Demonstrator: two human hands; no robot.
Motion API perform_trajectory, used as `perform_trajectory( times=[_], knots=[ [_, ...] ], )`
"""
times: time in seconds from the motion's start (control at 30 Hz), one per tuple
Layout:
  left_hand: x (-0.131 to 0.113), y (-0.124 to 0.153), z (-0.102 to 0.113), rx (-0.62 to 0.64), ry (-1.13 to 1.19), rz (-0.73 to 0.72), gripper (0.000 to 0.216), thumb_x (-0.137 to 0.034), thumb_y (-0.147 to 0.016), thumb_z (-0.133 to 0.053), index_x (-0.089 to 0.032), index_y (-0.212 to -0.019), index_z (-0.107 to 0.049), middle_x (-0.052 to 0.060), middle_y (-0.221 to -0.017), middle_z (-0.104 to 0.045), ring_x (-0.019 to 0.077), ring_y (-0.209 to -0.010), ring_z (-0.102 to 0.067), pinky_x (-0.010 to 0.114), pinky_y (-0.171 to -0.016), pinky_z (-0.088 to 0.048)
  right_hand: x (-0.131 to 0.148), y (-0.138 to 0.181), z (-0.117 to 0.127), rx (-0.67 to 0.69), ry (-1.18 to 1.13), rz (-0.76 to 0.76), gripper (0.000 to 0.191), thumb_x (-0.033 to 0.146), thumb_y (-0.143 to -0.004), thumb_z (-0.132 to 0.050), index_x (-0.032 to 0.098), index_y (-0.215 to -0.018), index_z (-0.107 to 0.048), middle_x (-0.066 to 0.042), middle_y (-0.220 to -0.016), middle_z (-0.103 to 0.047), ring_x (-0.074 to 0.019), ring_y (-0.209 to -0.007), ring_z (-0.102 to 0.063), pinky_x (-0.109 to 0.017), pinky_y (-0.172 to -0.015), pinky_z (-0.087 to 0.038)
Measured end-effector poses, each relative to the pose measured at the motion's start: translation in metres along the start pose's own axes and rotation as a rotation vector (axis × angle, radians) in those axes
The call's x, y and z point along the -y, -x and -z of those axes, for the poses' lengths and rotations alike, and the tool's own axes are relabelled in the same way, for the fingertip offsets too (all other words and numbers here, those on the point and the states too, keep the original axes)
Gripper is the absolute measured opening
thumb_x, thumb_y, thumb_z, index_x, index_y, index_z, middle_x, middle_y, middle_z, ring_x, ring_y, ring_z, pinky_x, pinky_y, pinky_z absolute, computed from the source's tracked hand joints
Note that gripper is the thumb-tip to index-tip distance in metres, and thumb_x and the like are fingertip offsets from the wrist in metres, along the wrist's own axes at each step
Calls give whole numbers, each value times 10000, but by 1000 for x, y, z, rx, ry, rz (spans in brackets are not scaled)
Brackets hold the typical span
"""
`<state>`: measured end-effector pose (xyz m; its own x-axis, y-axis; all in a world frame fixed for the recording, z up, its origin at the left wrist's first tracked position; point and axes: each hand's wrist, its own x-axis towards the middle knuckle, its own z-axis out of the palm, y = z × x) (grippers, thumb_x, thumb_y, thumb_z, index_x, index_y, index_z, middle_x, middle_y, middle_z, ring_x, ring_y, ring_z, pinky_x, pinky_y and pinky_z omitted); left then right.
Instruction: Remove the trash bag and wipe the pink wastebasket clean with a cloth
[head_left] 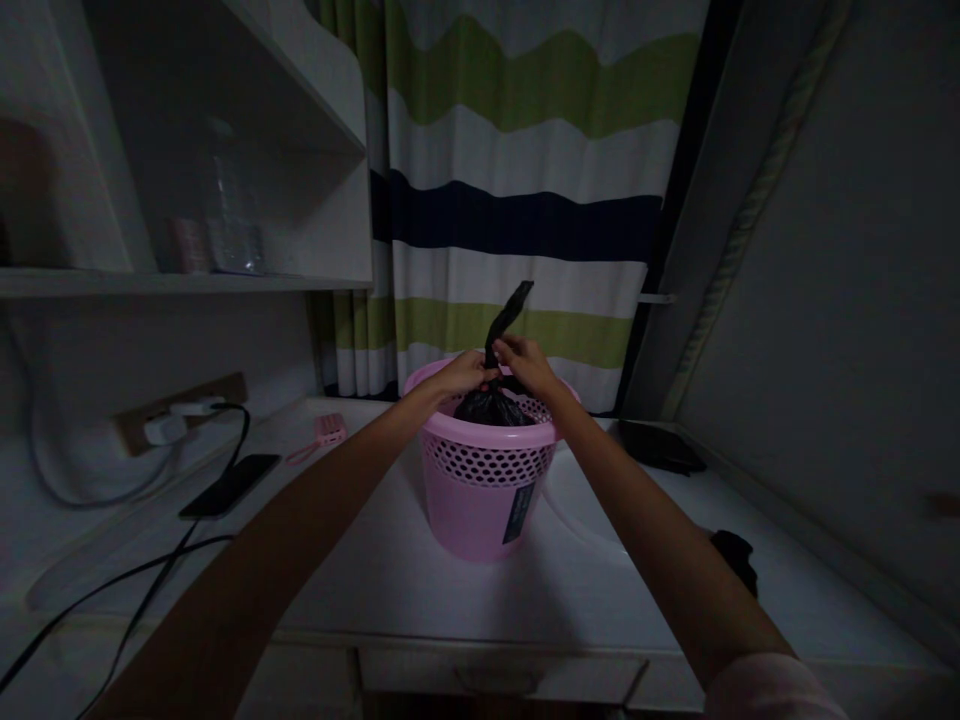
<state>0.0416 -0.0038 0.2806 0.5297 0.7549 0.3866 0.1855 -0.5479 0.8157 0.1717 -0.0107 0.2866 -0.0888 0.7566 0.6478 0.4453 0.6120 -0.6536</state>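
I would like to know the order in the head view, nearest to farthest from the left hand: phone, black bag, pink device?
1. Black bag: in the basket, held by the left hand.
2. Pink device: on the desk, left of the basket.
3. Phone: farther left.

Nothing legible — bin label (517,514) (blurred) included.

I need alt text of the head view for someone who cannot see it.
A person's left hand and right hand hold a black bag, its top gathered, in a pink basket on a pale desk; a striped curtain hangs behind.
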Motion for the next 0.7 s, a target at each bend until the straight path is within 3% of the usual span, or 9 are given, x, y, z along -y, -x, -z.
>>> perform_trajectory(
  times=[0.2,0.43,0.57,0.7],
  knots=[
    [0,-3,2,-134,87,38,161,-86,-653,-520,-114,-494,-510,-53,-418,-448,47,-400,-365,181,-415,-249,2,6,-3,213,340,28,362,250,-879,-332,82,-765,-632,-64,-708,-637,-106,-611,-535,-205,-585,-384],
    [6,-6,4,-248,207,19,51,-69,-615,-552,-98,-579,-574,-27,-506,-540,59,-453,-449,188,-470,-340,5,8,-3,179,634,113,326,250,-896,-331,115,-906,-627,-127,-906,-658,-149,-782,-589,-231,-695,-380],
    [9,-7,5,-293,287,14,45,-59,-583,-580,-99,-602,-579,-18,-551,-568,68,-476,-487,212,-513,-396,7,10,-1,175,697,85,365,300,-898,-325,114,-865,-638,-141,-858,-664,-169,-764,-602,-245,-679,-380],
    [14,-8,8,-333,329,8,68,-86,-559,-628,-104,-586,-568,-15,-554,-573,74,-488,-503,219,-516,-407,7,11,0,209,616,90,328,322,-869,-396,121,-838,-653,-104,-792,-673,-153,-684,-595,-235,-621,-379]
  ],
)
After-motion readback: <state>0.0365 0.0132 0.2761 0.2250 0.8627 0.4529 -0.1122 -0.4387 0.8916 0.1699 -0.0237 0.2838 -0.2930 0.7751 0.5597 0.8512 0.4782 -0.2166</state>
